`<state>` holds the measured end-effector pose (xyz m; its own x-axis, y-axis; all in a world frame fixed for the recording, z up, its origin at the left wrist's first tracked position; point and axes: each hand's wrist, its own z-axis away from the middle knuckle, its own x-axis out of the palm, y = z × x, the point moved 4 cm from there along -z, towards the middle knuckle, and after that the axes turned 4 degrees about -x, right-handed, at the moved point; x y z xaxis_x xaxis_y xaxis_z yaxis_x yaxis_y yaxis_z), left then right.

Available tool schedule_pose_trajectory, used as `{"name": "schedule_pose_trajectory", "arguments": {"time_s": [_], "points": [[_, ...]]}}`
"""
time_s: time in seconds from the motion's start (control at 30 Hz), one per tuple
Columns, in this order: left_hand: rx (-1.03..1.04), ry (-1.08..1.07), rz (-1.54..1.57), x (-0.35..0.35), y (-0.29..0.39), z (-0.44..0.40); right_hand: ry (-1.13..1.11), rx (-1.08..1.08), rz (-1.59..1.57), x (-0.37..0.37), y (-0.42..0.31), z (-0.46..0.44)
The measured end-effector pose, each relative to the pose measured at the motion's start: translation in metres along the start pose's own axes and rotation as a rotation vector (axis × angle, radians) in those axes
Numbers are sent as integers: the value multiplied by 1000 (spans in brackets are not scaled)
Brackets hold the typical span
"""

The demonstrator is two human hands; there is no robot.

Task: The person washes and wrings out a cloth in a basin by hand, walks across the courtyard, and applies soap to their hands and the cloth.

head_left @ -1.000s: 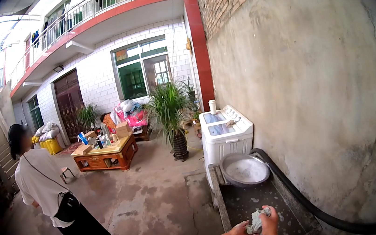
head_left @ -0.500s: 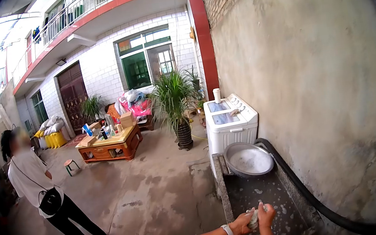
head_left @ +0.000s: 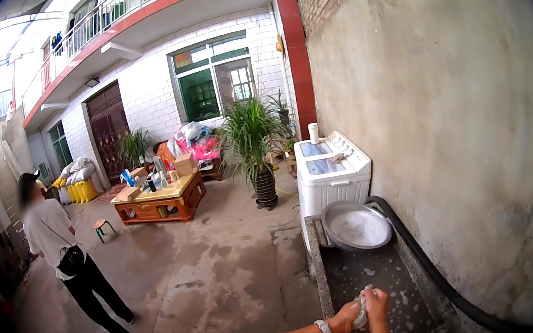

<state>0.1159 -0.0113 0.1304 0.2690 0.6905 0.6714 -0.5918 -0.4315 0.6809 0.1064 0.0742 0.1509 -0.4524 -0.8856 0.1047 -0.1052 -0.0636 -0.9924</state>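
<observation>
My left hand [head_left: 346, 318] and my right hand [head_left: 376, 301] are side by side over the stone sink [head_left: 326, 285]. Both are closed around a small, pale, crumpled cloth [head_left: 361, 312], most of which is hidden by the fingers. A light band [head_left: 325, 331] circles my left wrist. Patches of foam dot the dark sink bottom beneath the hands. Beyond them, a metal basin [head_left: 357, 225] with white suds rests at the sink's far end.
A white washing machine [head_left: 335, 171] stands behind the basin, with a white cup [head_left: 313, 133] on top. A black hose [head_left: 434, 272] runs along the right wall. Further off are a potted plant [head_left: 265, 190], a wooden table [head_left: 159, 210], a stool [head_left: 101, 225] and a person [head_left: 55, 232].
The whole view has shifted slightly to the right. At the left, the person has taken a step and turned a little. My hands still grip the cloth, pressed closer together.
</observation>
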Motion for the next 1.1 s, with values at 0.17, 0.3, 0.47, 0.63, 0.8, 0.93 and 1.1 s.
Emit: {"name": "schedule_pose_trajectory", "arguments": {"time_s": [0.17,0.3,0.47,0.63,0.8,0.93,1.1], "points": [[-29,-8,-23,-30,-2,-30,18,-536,192,17,-38,30],[98,-349,123,-43,-5,-40,-76,-760,304,32,-68,54],[40,-119,-325,-27,-14,-34,-22,-156,-99,3,-17,10],[-33,129,-163,16,18,9,-39,-275,35,8,-36,36],[21,-74,-29,-11,4,-14,-134,-633,488,23,-63,65],[-128,79,-243,10,-6,-3,-113,-16,-254,-10,7,-1],[-82,72,-218,32,7,14,-154,-63,-95,-14,-11,9]]}}
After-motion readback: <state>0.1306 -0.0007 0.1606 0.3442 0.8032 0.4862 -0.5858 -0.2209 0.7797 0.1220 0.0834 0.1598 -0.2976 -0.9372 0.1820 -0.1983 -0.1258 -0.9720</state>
